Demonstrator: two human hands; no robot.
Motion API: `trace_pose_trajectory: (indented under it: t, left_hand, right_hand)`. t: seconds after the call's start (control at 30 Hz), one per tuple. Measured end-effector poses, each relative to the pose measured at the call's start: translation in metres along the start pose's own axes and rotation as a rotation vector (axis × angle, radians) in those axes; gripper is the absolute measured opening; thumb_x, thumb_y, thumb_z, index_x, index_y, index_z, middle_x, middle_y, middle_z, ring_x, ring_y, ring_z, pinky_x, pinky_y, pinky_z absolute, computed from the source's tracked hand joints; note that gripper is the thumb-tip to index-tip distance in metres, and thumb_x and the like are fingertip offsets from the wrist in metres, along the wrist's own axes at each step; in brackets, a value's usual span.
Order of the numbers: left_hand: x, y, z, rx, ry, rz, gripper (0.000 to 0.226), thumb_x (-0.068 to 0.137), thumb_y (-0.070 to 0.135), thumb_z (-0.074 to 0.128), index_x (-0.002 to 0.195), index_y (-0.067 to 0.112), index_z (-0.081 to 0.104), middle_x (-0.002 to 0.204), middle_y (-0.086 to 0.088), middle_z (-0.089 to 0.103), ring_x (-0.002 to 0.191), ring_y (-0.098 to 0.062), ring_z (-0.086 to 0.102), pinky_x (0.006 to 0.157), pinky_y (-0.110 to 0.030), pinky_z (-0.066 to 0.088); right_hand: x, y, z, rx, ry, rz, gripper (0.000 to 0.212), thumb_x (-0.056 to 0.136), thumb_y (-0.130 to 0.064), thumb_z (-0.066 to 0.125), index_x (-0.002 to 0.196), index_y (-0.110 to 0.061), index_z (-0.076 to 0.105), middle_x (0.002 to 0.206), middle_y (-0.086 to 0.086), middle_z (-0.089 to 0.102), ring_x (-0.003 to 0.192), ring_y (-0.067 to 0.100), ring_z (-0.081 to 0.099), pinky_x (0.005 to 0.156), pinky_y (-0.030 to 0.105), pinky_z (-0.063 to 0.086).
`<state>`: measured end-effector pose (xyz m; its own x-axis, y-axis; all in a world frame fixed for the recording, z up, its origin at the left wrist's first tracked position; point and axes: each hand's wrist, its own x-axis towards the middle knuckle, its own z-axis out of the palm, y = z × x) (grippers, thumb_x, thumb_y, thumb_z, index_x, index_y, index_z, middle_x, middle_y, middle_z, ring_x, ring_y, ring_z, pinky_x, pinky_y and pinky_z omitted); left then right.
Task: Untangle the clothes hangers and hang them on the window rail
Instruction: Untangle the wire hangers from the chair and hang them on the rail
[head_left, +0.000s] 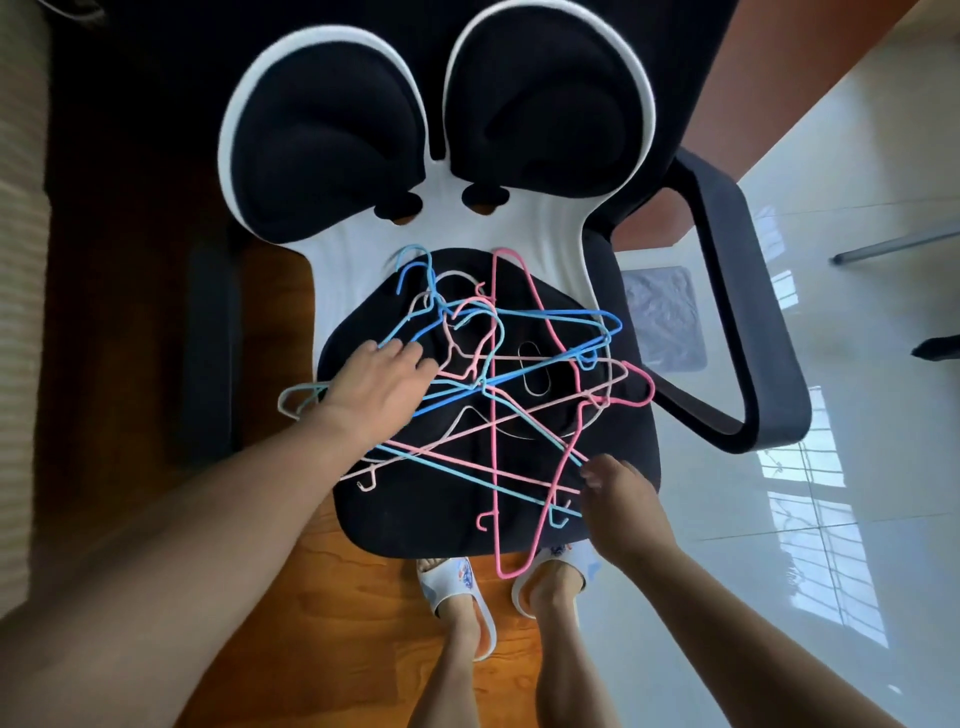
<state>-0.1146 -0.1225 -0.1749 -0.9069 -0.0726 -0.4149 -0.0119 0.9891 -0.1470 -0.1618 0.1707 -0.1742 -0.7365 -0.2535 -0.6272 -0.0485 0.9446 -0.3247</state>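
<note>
A tangle of several thin wire clothes hangers (493, 384), blue, pink and pale beige, lies on the black seat (415, 509) of an office chair. My left hand (379, 379) lies flat on the left side of the pile, fingers stretched out over blue and beige wires. My right hand (618, 499) is at the pile's lower right edge, its fingertips pinching a pink hanger (496, 467) where its wires meet. One pink hanger corner hangs over the seat's front edge. No window rail is in view.
The chair has a white and black split backrest (441, 156) and a dark armrest (737, 312) on the right. My feet in white slippers (457, 587) stand on an orange wooden floor (311, 597). Glossy white tiles (831, 467) spread to the right, with a metal leg (893, 244).
</note>
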Motion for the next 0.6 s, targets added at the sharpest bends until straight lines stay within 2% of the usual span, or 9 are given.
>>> trace_pose_trajectory:
  t: [0.1,0.17,0.27,0.37,0.5,0.6]
  left_hand:
    - [-0.024,0.01,-0.008,-0.184,-0.005,-0.164,0.018,0.089,0.012,0.058,0.105,0.015,0.064,0.1,-0.006,0.062,0.093,-0.029,0.063,0.075,-0.043,0.051]
    - [-0.048,0.017,-0.012,-0.363,-0.029,-0.319,0.018,0.095,0.019,0.054,0.111,0.017,0.063,0.106,-0.005,0.062,0.097,-0.029,0.063,0.076,-0.043,0.052]
    - [-0.085,0.027,-0.017,-0.593,-0.091,-0.496,0.016,0.099,0.026,0.052,0.112,0.024,0.062,0.111,0.002,0.061,0.099,-0.023,0.063,0.08,-0.041,0.054]
    - [-0.114,0.039,-0.022,-0.733,-0.099,-0.595,0.013,0.099,0.024,0.054,0.107,0.027,0.064,0.106,0.007,0.062,0.095,-0.014,0.062,0.077,-0.033,0.054]
    - [-0.144,0.057,-0.023,-0.893,-0.127,-0.681,0.018,0.101,0.023,0.054,0.113,0.03,0.065,0.109,0.011,0.066,0.094,-0.003,0.062,0.065,-0.011,0.043]
    - [-0.165,0.07,-0.021,-0.972,-0.167,-0.736,0.019,0.104,0.024,0.052,0.116,0.032,0.063,0.113,0.014,0.065,0.096,0.0,0.06,0.061,-0.007,0.042]
  right_hand:
    - [0.024,-0.027,0.011,-0.151,0.061,-0.162,0.03,0.098,-0.006,0.047,0.126,-0.012,0.057,0.116,0.009,0.06,0.103,0.029,0.057,0.072,0.03,0.04]
    - [0.042,-0.042,0.016,-0.29,0.106,-0.278,0.029,0.095,-0.004,0.049,0.123,-0.011,0.052,0.115,0.011,0.059,0.1,0.032,0.058,0.069,0.035,0.042]
    - [0.059,-0.056,0.018,-0.524,0.074,-0.391,0.035,0.089,0.0,0.058,0.121,-0.009,0.047,0.109,0.01,0.061,0.093,0.031,0.066,0.061,0.035,0.043]
    - [0.06,-0.063,0.017,-0.718,0.037,-0.471,0.034,0.09,0.001,0.057,0.122,-0.006,0.046,0.109,0.008,0.064,0.092,0.028,0.071,0.058,0.033,0.043]
    - [0.052,-0.068,0.015,-0.733,0.002,-0.485,0.039,0.087,0.003,0.059,0.123,-0.004,0.045,0.111,0.009,0.063,0.094,0.027,0.072,0.06,0.031,0.042]
    - [0.047,-0.067,0.006,-0.62,0.024,-0.483,0.033,0.088,0.005,0.055,0.116,-0.009,0.045,0.106,0.009,0.063,0.09,0.03,0.07,0.06,0.033,0.04]
